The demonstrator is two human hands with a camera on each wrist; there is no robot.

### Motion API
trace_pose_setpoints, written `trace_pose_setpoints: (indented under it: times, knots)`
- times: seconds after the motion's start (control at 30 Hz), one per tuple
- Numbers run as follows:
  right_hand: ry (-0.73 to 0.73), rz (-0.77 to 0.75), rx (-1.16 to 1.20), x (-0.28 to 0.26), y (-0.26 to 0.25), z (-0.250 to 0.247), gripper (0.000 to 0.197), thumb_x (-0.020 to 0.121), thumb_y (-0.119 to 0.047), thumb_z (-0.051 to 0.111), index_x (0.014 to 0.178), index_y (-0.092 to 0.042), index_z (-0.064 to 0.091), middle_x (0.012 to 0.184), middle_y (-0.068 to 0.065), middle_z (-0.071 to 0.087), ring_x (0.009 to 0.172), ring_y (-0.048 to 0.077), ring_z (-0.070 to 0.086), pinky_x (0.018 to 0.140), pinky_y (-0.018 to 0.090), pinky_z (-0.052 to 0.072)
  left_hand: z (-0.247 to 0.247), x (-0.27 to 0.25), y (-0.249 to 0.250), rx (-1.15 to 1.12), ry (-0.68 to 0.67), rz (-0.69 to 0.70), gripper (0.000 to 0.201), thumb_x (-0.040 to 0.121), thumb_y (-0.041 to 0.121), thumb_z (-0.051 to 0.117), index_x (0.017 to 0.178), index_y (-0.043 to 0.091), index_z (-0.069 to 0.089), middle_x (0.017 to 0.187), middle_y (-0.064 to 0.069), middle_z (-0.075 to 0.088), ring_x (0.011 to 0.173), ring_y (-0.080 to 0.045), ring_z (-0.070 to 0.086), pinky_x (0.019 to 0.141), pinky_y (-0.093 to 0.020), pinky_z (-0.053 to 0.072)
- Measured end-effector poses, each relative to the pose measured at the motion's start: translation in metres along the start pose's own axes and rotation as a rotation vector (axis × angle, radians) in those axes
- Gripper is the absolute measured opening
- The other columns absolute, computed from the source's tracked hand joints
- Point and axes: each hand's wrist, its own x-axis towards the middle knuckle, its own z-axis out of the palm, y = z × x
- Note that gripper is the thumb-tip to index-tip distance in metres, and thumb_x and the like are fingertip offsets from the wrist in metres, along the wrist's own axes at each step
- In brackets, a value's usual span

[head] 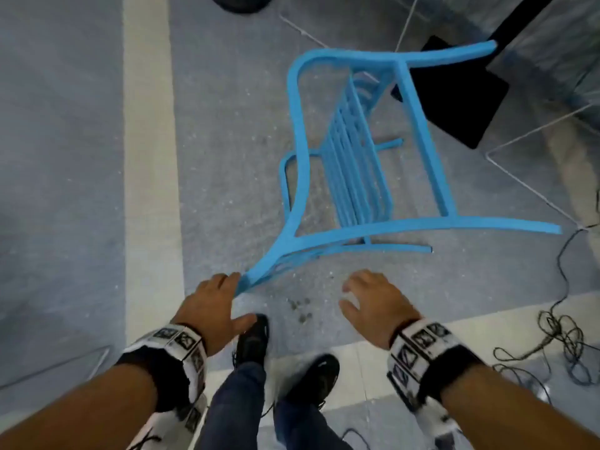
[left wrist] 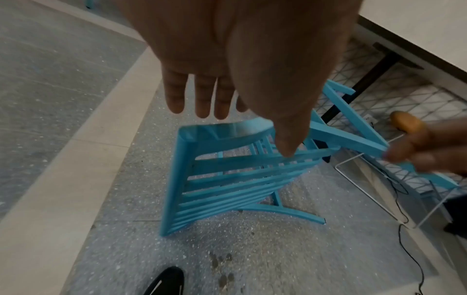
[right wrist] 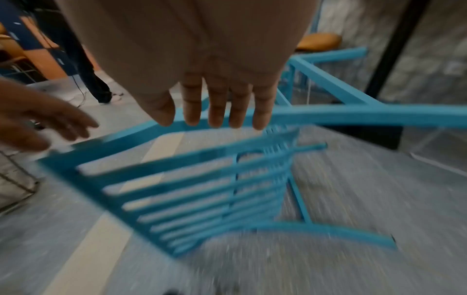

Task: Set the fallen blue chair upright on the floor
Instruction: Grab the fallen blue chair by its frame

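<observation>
**Both hands open above a tipped chair**

Left hand (head: pixel 212 308): fingers straight and spread, nothing gripped; its fingertips are seen at the near corner of the chair (head: pixel 349 151) in the head view, though contact cannot be confirmed. In the left wrist view the fingers (left wrist: pixel 202 95) are shown extended, with the chair below them. A banded wrist unit is worn behind the hand.

Right hand (head: pixel 373 302): fingers relaxed and slightly spread, nothing held; it is placed apart from the chair in the head view, above bare floor (head: pixel 227 157). In the right wrist view its fingers (right wrist: pixel 217 107) are seen straight, side by side, over a chair rail; that view is blurred, so touching cannot be judged. A matching wrist unit is worn.

Chair: blue, slatted, lying on its side on the speckled grey floor. The slatted back is turned toward the person, and the legs are pointed to the right. The upper side frame is raised off the floor.

Floor: grey, crossed by pale bands (head: pixel 149 157).

Shoes (head: pixel 253 342): black, seen below the hands, with blue trouser legs above them.

Cables (head: pixel 558 336): dark, coiled loosely at the right.

Black base plate (head: pixel 454 95): set on the floor beyond the chair, partly hidden by its frame
</observation>
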Motion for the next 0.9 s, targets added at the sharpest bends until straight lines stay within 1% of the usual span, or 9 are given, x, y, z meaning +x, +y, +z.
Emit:
trace_pose_setpoints:
  times: [0.13, 0.23, 0.33, 0.4, 0.43, 0.5, 0.67, 0.8, 0.9]
  knots:
    - [0.265, -0.058, -0.112, 0.082, -0.015, -0.013, 0.051, 0.086, -0.027, 0.050, 0.134, -0.014, 0.040, 0.145, 0.009, 0.036, 0.134, 0.030, 0.030, 0.112, 0.054, 0.024, 0.015, 0.033, -0.015, 0.001, 0.068, -0.015, 0.055, 0.080, 0.042, 0.071, 0.121, 0.014, 0.048, 0.111, -0.007, 0.053, 0.098, -0.027, 0.052, 0.081, -0.041, 0.049]
    - [0.138, -0.062, -0.225, 0.114, -0.027, 0.003, 0.054, 0.084, -0.023, 0.051, 0.135, -0.014, 0.035, 0.140, 0.007, 0.039, 0.132, 0.030, 0.031, 0.112, 0.062, 0.014, 0.030, 0.041, -0.030, -0.146, 0.095, 0.008, 0.037, 0.080, 0.031, 0.073, 0.107, 0.016, 0.053, 0.093, -0.003, 0.056, 0.080, -0.022, 0.050, 0.067, -0.033, 0.043]
    - [0.059, -0.084, -0.359, 0.137, -0.036, 0.006, 0.044, 0.085, -0.023, 0.049, 0.128, -0.015, 0.042, 0.126, 0.007, 0.053, 0.119, 0.031, 0.045, 0.109, 0.054, 0.023, 0.037, 0.046, -0.042, -0.292, 0.141, 0.001, 0.024, 0.077, 0.025, 0.077, 0.087, 0.025, 0.055, 0.074, 0.003, 0.056, 0.064, -0.014, 0.049, 0.056, -0.027, 0.037]
    - [0.042, -0.116, -0.395, 0.149, -0.040, 0.002, 0.035, 0.085, -0.027, 0.051, 0.119, -0.017, 0.050, 0.116, 0.007, 0.061, 0.109, 0.031, 0.054, 0.096, 0.044, 0.037, 0.043, 0.047, -0.046, -0.439, 0.170, -0.019, 0.024, 0.074, 0.020, 0.080, 0.077, 0.025, 0.057, 0.064, 0.007, 0.057, 0.056, -0.008, 0.052, 0.050, -0.017, 0.038]
    - [0.019, -0.116, -0.395, 0.153, -0.042, -0.002, 0.032, 0.085, -0.031, 0.053, 0.115, -0.018, 0.053, 0.111, 0.006, 0.064, 0.104, 0.031, 0.058, 0.089, 0.041, 0.042, 0.046, 0.046, -0.048, -0.527, 0.187, -0.040, 0.024, 0.072, 0.017, 0.082, 0.075, 0.024, 0.059, 0.061, 0.006, 0.060, 0.054, -0.007, 0.054, 0.048, -0.012, 0.039]
    - [-0.030, -0.101, -0.408, 0.161, -0.042, -0.008, 0.033, 0.084, -0.038, 0.056, 0.112, -0.021, 0.059, 0.107, 0.006, 0.067, 0.099, 0.031, 0.062, 0.083, 0.039, 0.048, 0.055, 0.043, -0.051, -0.672, 0.239, -0.078, 0.025, 0.068, 0.012, 0.085, 0.072, 0.024, 0.063, 0.064, 0.017, 0.064, 0.051, -0.003, 0.054, 0.045, -0.009, 0.038]
    - [-0.037, -0.078, -0.415, 0.168, -0.040, -0.009, 0.033, 0.081, -0.039, 0.057, 0.109, -0.022, 0.063, 0.106, 0.006, 0.067, 0.097, 0.031, 0.063, 0.083, 0.040, 0.050, 0.071, 0.044, -0.059, -0.858, 0.304, -0.157, 0.027, 0.065, 0.015, 0.088, 0.074, 0.025, 0.065, 0.053, 0.012, 0.058, 0.043, -0.005, 0.044, 0.042, -0.015, 0.036]
    - [-0.004, -0.074, -0.399, 0.163, -0.043, -0.012, 0.030, 0.083, -0.038, 0.054, 0.108, -0.025, 0.064, 0.103, 0.004, 0.069, 0.095, 0.030, 0.064, 0.082, 0.041, 0.051, 0.065, 0.046, -0.058, -0.768, 0.316, -0.113, 0.031, 0.065, 0.021, 0.088, 0.063, 0.016, 0.058, 0.050, 0.014, 0.054, 0.044, -0.007, 0.044, 0.043, -0.019, 0.035]
    - [0.037, -0.066, -0.398, 0.158, -0.047, -0.029, 0.031, 0.083, -0.041, 0.052, 0.108, -0.027, 0.062, 0.105, 0.005, 0.068, 0.096, 0.031, 0.063, 0.082, 0.040, 0.050, 0.041, 0.044, -0.053, -0.737, 0.351, -0.057, 0.031, 0.068, 0.019, 0.086, 0.060, 0.018, 0.057, 0.051, 0.006, 0.051, 0.045, -0.007, 0.043, 0.047, -0.025, 0.039]
